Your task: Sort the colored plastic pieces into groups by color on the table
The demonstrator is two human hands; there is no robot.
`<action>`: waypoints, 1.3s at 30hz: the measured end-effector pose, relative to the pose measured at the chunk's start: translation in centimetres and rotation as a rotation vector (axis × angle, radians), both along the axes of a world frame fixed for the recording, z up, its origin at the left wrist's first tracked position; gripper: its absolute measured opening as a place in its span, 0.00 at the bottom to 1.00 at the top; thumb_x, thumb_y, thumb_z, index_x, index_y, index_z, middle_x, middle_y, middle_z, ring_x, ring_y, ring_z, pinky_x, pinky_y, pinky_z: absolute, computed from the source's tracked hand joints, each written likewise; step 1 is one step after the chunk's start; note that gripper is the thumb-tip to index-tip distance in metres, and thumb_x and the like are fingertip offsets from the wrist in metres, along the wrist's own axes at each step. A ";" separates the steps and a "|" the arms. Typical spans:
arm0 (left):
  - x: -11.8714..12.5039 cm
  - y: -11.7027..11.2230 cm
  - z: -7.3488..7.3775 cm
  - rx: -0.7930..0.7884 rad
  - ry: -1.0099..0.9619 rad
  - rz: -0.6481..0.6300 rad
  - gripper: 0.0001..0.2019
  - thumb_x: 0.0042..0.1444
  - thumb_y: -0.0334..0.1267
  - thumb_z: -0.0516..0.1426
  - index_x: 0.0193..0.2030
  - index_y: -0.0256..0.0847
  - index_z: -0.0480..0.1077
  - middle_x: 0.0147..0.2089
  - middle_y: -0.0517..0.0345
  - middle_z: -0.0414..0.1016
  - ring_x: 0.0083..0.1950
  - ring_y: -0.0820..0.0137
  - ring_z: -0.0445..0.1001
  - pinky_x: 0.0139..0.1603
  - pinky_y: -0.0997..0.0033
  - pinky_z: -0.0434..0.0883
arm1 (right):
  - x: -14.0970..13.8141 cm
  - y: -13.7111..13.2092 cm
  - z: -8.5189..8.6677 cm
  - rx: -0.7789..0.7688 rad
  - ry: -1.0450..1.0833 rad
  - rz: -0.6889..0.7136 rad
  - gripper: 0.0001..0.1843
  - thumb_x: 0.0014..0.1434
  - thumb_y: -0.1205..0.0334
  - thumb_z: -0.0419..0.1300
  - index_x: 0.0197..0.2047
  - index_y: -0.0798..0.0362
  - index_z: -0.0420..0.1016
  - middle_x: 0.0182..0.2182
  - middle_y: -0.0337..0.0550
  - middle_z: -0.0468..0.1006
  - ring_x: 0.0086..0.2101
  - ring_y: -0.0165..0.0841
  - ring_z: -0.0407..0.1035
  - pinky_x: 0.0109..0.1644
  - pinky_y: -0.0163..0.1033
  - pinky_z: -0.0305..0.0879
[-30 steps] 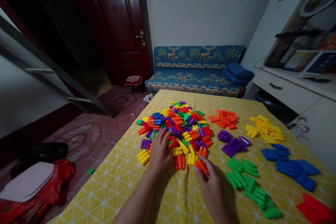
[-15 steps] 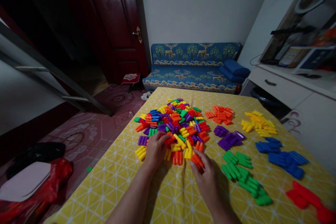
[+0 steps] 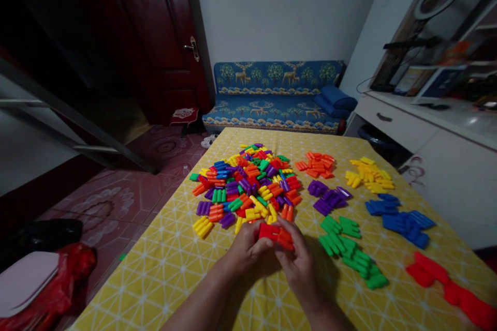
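Note:
My left hand (image 3: pixel 247 244) is closed on a red plastic building block (image 3: pixel 267 231). Fingers of my right hand (image 3: pixel 297 256) grip an orange building block (image 3: pixel 286 240). The two blocks meet between my hands, above the near part of the table; whether they are joined I cannot tell. Just beyond lies a mixed heap of building blocks (image 3: pixel 248 181) in several colours. To the right are single-colour groups: orange blocks (image 3: pixel 316 164), purple blocks (image 3: pixel 329 197), green blocks (image 3: pixel 351 252), yellow blocks (image 3: pixel 370 175), blue blocks (image 3: pixel 406 221) and red blocks (image 3: pixel 450 284).
A yellow patterned cloth covers the table (image 3: pixel 155 279). Behind it stands a blue sofa (image 3: pixel 272 103); a white cabinet (image 3: pixel 446 165) is at the right. A metal ladder (image 3: pixel 97 139), red bag (image 3: pixel 77 269) and pink lid-like panel (image 3: pixel 27 282) are on the left.
My left hand has come back from the heap with a red block and moved right, next to my right hand. The view has shifted slightly to the right.

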State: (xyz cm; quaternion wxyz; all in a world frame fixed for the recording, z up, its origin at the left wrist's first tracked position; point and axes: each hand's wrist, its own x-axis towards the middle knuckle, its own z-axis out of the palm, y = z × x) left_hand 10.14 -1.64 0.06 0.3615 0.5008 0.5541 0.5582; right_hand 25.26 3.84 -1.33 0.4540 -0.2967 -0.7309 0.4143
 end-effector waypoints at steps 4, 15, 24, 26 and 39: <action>-0.2 -0.4 0.1 0.021 0.177 -0.057 0.27 0.59 0.64 0.51 0.32 0.38 0.72 0.28 0.57 0.70 0.29 0.70 0.66 0.31 0.72 0.63 | 0.0 0.1 0.7 0.128 -0.012 0.104 0.19 0.60 0.63 0.61 0.55 0.46 0.75 0.50 0.46 0.78 0.51 0.39 0.74 0.54 0.42 0.73; -0.5 -0.4 -0.9 0.113 0.420 0.038 0.22 0.64 0.55 0.49 0.40 0.38 0.73 0.28 0.57 0.73 0.28 0.70 0.69 0.31 0.73 0.63 | -0.8 -0.2 0.5 0.156 -0.003 -0.060 0.18 0.53 0.71 0.59 0.48 0.49 0.73 0.44 0.46 0.79 0.46 0.37 0.75 0.52 0.43 0.74; -1.2 -0.1 -1.2 0.202 0.463 0.064 0.21 0.68 0.45 0.45 0.40 0.37 0.76 0.28 0.55 0.76 0.28 0.71 0.73 0.32 0.74 0.67 | 13.6 6.8 3.3 0.297 -0.170 -0.850 0.26 0.57 0.48 0.63 0.51 0.58 0.76 0.45 0.57 0.81 0.41 0.44 0.76 0.45 0.48 0.72; -1.1 0.1 -1.3 0.205 0.465 0.057 0.21 0.68 0.44 0.45 0.39 0.37 0.76 0.27 0.55 0.75 0.27 0.72 0.72 0.31 0.75 0.66 | 17.6 8.3 2.7 0.383 -0.413 -0.873 0.25 0.58 0.46 0.60 0.49 0.56 0.78 0.41 0.56 0.82 0.36 0.45 0.76 0.40 0.48 0.70; -0.8 0.1 -0.6 0.200 0.500 0.220 0.22 0.69 0.42 0.45 0.29 0.36 0.72 0.24 0.57 0.70 0.26 0.73 0.69 0.30 0.74 0.63 | 18.3 7.9 0.6 0.678 -0.738 -0.629 0.19 0.63 0.51 0.52 0.46 0.52 0.78 0.53 0.56 0.74 0.51 0.52 0.69 0.50 0.55 0.67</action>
